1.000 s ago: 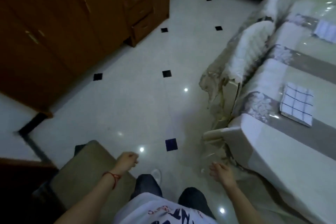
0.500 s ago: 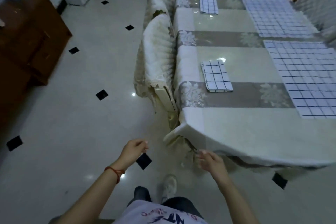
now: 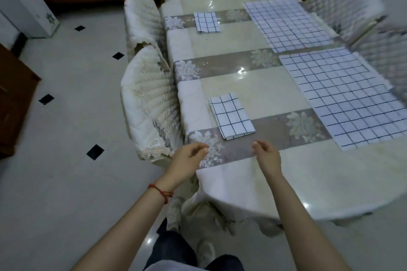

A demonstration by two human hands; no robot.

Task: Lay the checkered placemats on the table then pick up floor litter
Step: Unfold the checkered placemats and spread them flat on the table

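A folded checkered placemat (image 3: 231,116) lies near the table's left edge, just beyond my hands. A second folded placemat (image 3: 206,22) lies farther back on the same side. Two placemats are spread flat on the right side, the near one (image 3: 345,99) and the far one (image 3: 286,23). My left hand (image 3: 188,159) hovers over the near left corner of the table (image 3: 253,189), empty, fingers loosely curled and apart. My right hand (image 3: 267,156) hovers just short of the near folded placemat, also empty with fingers apart.
Two covered chairs (image 3: 147,108) stand pushed against the table's left side, and two more (image 3: 343,4) on the right. The tiled floor (image 3: 66,160) stretches to the left, with a wooden cabinet (image 3: 13,99) at the left edge. My feet show below the table's corner.
The view swung from the floor to the table. Both hands rose from low over the floor to above the table's near left corner, close to the folded placemat.
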